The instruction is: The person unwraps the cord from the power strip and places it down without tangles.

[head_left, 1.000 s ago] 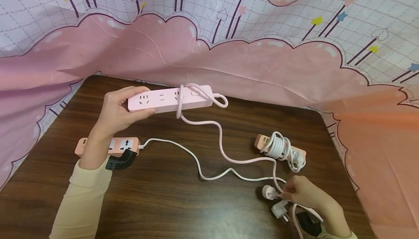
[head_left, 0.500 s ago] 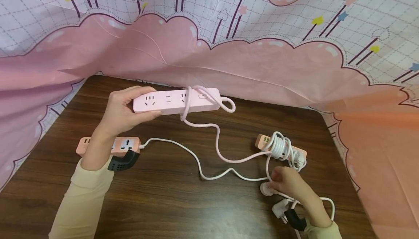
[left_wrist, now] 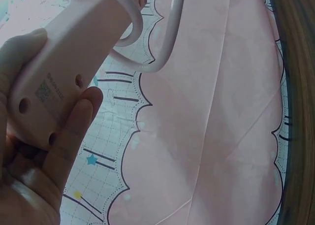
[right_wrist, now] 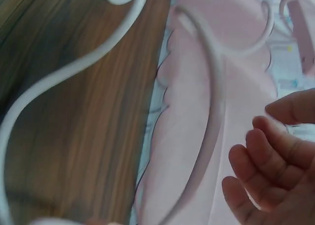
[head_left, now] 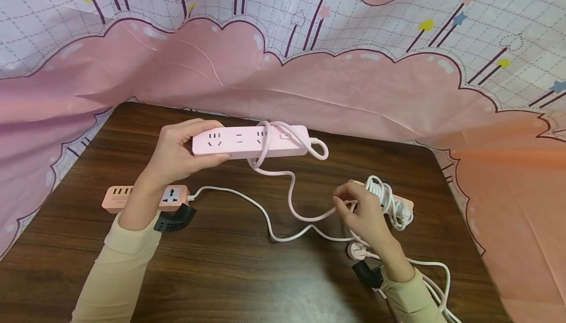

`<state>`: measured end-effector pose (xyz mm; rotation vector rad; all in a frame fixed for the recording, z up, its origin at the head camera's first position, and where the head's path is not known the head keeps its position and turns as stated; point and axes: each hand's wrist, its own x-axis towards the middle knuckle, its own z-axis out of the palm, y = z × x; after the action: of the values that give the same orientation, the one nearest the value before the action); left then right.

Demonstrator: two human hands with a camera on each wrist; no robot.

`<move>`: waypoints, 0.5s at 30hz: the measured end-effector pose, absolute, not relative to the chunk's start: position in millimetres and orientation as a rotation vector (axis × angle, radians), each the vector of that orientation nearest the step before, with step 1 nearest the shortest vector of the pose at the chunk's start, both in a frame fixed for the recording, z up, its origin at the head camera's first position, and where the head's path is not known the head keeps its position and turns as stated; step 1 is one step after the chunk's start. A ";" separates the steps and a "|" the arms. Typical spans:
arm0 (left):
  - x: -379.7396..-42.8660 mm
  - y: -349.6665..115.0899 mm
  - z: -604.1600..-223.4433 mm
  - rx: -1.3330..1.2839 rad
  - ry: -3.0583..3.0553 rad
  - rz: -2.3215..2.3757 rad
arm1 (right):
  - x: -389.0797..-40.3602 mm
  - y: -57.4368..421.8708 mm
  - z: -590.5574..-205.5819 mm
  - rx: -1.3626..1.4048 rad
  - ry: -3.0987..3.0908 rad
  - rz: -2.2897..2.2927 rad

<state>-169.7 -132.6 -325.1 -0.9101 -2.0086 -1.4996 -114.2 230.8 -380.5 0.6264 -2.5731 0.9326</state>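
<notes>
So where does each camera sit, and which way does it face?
Head: on the head, facing forward and down at the table; left hand and right hand show.
Left wrist: worn there, facing the underside of the power strip; left hand shows.
Right wrist: worn there, facing a pale cord; right hand shows.
Head and left wrist share the power strip.

My head camera faces forward and down over the table (head_left: 265,278) and the cloth (head_left: 287,87) behind it. My left-wrist camera closely views the underside of the pink power strip (left_wrist: 74,48); the head view shows its socket face. My right-wrist camera looks past my nearby right hand (right_wrist: 275,171). All three views share the cloth.
</notes>
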 end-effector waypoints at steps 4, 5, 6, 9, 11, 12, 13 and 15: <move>-168.9 -130.4 -325.4 -0.923 -2.009 -1.498 | -119.6 208.0 -376.3 0.770 -2.538 0.977; -168.7 -129.8 -325.4 -0.923 -2.010 -1.497 | -120.7 202.7 -375.4 0.800 -2.543 0.991; -168.7 -129.1 -325.4 -0.926 -2.010 -1.496 | -121.7 197.7 -374.3 0.818 -2.562 1.011; -168.4 -127.3 -325.2 -0.933 -2.015 -1.491 | -124.1 185.5 -371.3 0.843 -2.627 1.132; -168.1 -126.0 -325.5 -0.940 -2.017 -1.490 | -125.5 180.5 -370.8 0.852 -2.666 1.209; -168.1 -125.5 -325.7 -0.945 -2.016 -1.493 | -126.1 178.6 -370.8 0.854 -2.679 1.235; -167.6 -125.7 -325.9 -0.948 -2.014 -1.498 | -126.8 176.3 -371.1 0.862 -2.680 1.263; -167.0 -126.1 -326.2 -0.958 -2.006 -1.512 | -127.9 172.8 -372.6 0.869 -2.688 1.330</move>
<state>-167.0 -126.1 -326.2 -0.9581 -2.0057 -1.5118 -127.9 172.8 -372.6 0.8686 -2.6876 1.3295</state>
